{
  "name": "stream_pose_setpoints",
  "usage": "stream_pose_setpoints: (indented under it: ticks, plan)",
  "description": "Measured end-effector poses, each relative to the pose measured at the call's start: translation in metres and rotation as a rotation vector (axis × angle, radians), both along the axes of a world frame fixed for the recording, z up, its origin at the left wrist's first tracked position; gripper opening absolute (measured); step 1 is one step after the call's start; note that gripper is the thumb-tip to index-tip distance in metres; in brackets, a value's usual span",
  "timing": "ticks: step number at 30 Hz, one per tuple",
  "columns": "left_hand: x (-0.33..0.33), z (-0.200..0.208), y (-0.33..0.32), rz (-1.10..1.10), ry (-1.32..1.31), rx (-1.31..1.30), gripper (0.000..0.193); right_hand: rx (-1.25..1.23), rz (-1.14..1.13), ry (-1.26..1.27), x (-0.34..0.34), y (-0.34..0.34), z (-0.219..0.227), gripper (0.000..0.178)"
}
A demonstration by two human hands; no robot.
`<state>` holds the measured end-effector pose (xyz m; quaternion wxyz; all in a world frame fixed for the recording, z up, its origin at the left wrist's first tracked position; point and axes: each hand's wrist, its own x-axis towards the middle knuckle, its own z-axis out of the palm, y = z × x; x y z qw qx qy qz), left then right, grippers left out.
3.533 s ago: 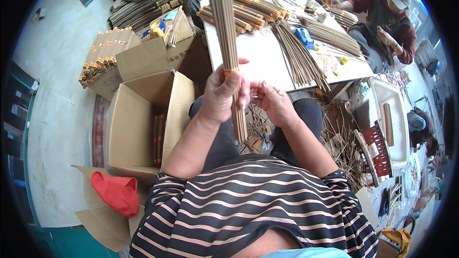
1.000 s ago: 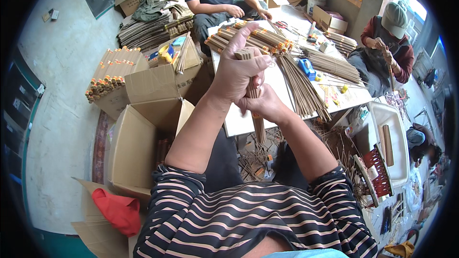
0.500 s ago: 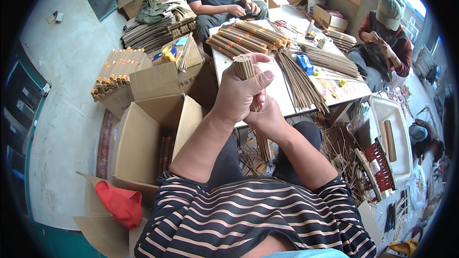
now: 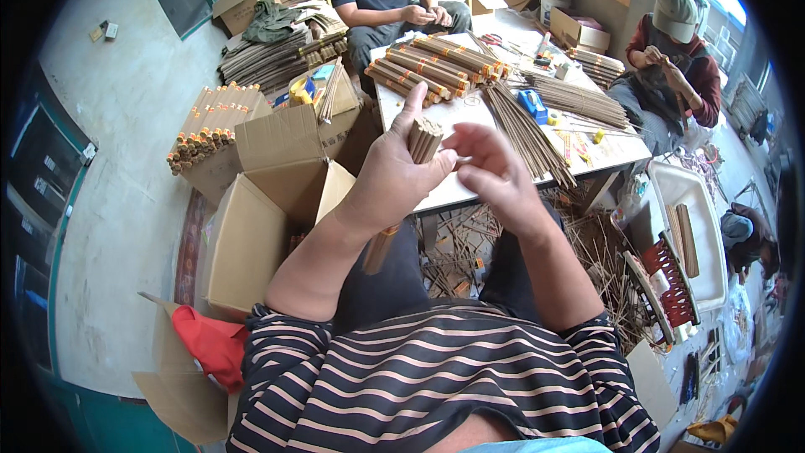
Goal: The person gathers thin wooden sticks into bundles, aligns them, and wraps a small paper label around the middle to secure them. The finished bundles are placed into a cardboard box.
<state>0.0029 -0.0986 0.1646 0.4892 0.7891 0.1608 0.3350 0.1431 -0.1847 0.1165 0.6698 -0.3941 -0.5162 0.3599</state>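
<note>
Since the earlier frame the right hand (image 4: 501, 174) has left the bundle (image 4: 425, 141), loosely spread, seemingly empty; the left hand (image 4: 390, 178) grips it before the white desk (image 4: 616, 151). Broken sticks (image 4: 457, 260) lie below. Leftward stands an uncovered box (image 4: 243, 243); rightward, a white tub (image 4: 706, 235) holds brown sticks (image 4: 682, 239).

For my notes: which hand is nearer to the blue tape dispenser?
Right. The right hand is below-left of the blue tape dispenser in the picture; the left hand, around the stick bundle, is farther left.
</note>
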Motion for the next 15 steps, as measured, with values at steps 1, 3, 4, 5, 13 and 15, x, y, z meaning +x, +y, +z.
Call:
stream_pose_setpoints:
  ticks: [1, 3, 4, 5, 13, 15]
  plan:
    - [-0.002, -0.005, -0.001, -0.01, 0.048, 0.001, 0.078, 0.007, -0.112, -0.016, 0.001, -0.003, 0.004, 0.051]
    - [-0.003, -0.02, -0.002, -0.035, 0.145, 0.003, 0.079, 0.033, -0.355, -0.339, -0.007, -0.003, 0.007, 0.042]
    - [-0.001, -0.027, -0.006, -0.023, 0.174, 0.125, 0.082, 0.023, -0.408, -0.487, -0.012, -0.005, 0.007, 0.043]
    - [-0.002, -0.034, -0.007, -0.042, 0.215, 0.251, 0.069, 0.013, -0.46, -0.635, -0.017, -0.006, 0.006, 0.045]
    - [-0.004, -0.06, -0.019, -0.33, 0.424, -0.577, 0.026, -0.084, -0.424, -0.575, -0.019, -0.013, -0.034, 0.022]
    - [-0.012, -0.064, -0.022, -0.368, 0.419, -0.7, 0.025, -0.162, -0.41, -0.464, -0.019, -0.015, -0.046, 0.023]
